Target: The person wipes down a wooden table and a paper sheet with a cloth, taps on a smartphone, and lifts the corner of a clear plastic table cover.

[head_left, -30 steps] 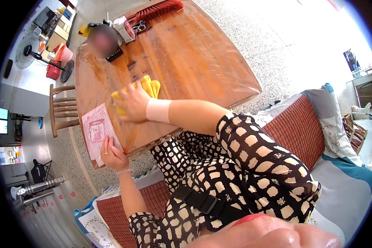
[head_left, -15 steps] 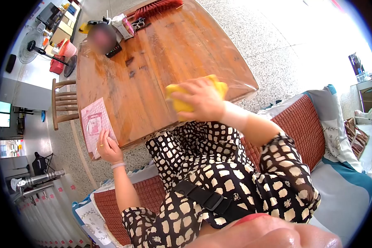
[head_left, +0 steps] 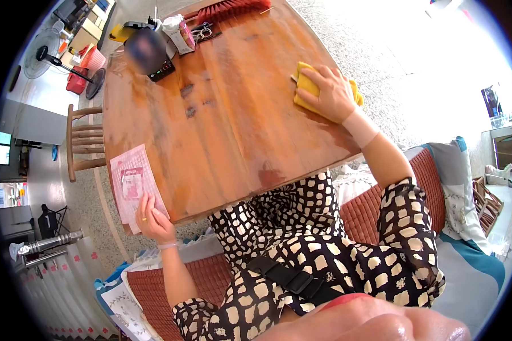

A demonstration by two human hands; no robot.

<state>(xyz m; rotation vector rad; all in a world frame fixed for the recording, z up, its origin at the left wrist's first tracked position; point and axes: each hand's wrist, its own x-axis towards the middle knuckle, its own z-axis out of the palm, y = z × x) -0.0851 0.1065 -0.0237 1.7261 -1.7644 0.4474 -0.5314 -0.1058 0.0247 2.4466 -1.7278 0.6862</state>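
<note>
A folded yellow cloth (head_left: 308,86) lies pressed to the wooden tabletop (head_left: 233,125) near its right edge. My right hand (head_left: 331,95) grips it from above, fingers bent over it. At the table's near left corner rests a pink patterned sheet (head_left: 137,165) with a darker pink and white panel on it. My left hand (head_left: 155,219) touches the lower part of this sheet, its fingers stretched out and holding nothing that I can see; a ring is on one finger.
A red-bristled brush (head_left: 233,11), scissors (head_left: 203,31), a white and pink packet (head_left: 179,35) and a black device with keys (head_left: 161,69) are at the table's far end. A wooden chair (head_left: 86,139) stands left. Behind it is a standing fan (head_left: 46,55).
My right hand has moved the yellow cloth away from me and right, from the near edge toward the right side. A wet-looking patch shows near the front edge. My left hand stays by the sheet.
</note>
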